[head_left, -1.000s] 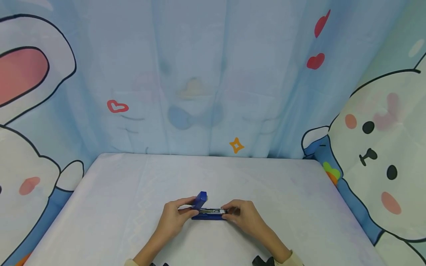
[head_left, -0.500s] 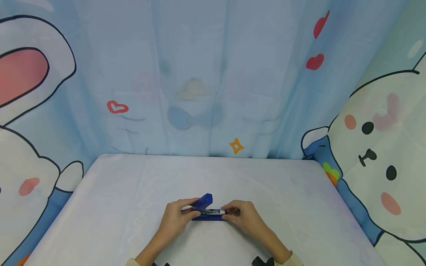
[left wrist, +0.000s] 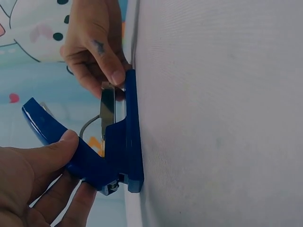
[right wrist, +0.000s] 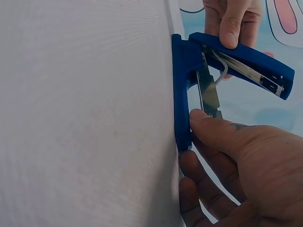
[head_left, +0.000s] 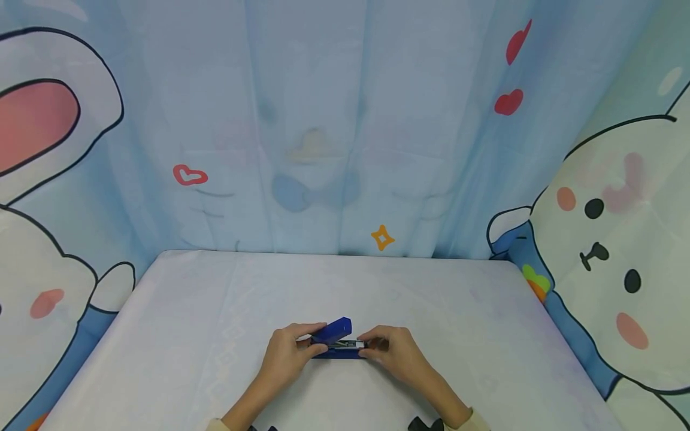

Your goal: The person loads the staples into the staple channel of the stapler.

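Observation:
A blue stapler (head_left: 339, 354) stands on the white tabletop between my hands, its top cover (right wrist: 251, 64) tilted up from the metal staple magazine (left wrist: 108, 106). A bent metal wire (left wrist: 88, 125) runs between cover and magazine. The left hand (head_left: 286, 353) grips the raised cover towards the hinge end, its thumb (left wrist: 68, 139) on one side and fingers on the other. At the front end, the right hand (head_left: 396, 350) holds the stapler's base (right wrist: 181, 94) between thumb and fingers. Whether staples lie in the magazine cannot be made out.
A white cloth covers the table (head_left: 458, 311). Behind it hangs a blue curtain (head_left: 323, 90) printed with rabbits, hearts and a star. Dark wrist gear (head_left: 426, 424) shows at the lower edge, by the right sleeve.
The stapler's cover has swung down from nearly upright to a shallower slant, moved by the left hand. My right hand stays on the base's front end.

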Motion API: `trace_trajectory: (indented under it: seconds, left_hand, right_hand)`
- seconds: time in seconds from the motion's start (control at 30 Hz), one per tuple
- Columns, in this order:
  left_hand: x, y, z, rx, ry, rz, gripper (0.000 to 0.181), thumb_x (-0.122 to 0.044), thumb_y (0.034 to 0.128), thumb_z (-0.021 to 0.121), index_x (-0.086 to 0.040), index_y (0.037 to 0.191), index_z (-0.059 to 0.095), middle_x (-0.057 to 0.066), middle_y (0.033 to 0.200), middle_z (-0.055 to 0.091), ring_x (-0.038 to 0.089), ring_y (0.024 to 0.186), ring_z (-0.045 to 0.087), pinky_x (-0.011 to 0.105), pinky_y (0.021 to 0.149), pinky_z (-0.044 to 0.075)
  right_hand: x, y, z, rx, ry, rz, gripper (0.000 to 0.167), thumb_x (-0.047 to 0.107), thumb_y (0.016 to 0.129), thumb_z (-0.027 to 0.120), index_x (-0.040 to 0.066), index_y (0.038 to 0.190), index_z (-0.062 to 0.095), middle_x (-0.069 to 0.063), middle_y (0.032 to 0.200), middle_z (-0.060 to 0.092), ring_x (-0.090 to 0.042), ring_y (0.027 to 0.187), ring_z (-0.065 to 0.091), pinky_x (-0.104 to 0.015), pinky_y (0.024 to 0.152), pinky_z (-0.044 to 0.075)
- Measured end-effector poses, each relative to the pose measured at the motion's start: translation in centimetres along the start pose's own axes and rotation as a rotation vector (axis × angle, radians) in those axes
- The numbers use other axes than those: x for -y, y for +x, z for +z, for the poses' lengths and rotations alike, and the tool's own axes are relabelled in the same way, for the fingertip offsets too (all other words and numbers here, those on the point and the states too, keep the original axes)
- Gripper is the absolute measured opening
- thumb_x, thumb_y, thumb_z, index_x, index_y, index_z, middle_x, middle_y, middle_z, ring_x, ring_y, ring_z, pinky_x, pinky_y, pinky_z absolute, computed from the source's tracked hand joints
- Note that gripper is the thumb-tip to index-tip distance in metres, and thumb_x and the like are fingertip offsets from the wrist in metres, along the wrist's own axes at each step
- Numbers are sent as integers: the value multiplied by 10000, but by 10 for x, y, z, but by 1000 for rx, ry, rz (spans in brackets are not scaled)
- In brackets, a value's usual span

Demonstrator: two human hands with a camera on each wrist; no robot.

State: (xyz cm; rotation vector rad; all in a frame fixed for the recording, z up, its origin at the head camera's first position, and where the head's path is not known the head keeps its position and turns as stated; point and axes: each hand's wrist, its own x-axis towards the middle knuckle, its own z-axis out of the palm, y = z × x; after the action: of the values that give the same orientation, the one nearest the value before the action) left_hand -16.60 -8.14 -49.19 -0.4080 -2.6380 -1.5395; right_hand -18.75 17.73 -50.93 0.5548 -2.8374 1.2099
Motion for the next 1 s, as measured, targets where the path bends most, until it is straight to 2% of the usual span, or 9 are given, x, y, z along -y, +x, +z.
trace_trajectory:
  seconds: [0.33,0.57,0.87,1.0]
  left_hand:
    - [-4,2,2,-24,184,60,378,-165,875,863,-143,1247,796,118,1177,800,271,1094,764,267,833,655]
    - [-7,2,4,-13,319,85,389,-215,876,864,-193,1258,795,54,1131,815,135,903,718,199,702,530]
    - [-9,3,6,3,389,111,395,-236,880,861,-230,1269,790,-2,1166,818,187,1031,754,346,803,624]
    - [-11,4,6,18,403,125,389,-231,892,849,-236,1276,786,-14,1179,816,188,1045,750,375,822,631]
  right_hand:
    - [-2,0,-1,-8,5,-11,187,159,856,883,186,1033,827,52,930,801,-9,804,672,-188,705,585]
    - [-3,0,0,-1,7,-8,191,123,849,883,146,1028,820,16,949,807,-12,817,694,-182,716,595]
    - [-3,0,1,-6,14,8,193,112,842,887,116,1019,811,10,919,800,-8,804,686,-179,713,592]
    - [-3,0,1,-4,26,12,187,111,843,886,116,1012,807,11,917,796,-18,808,689,-182,716,595]
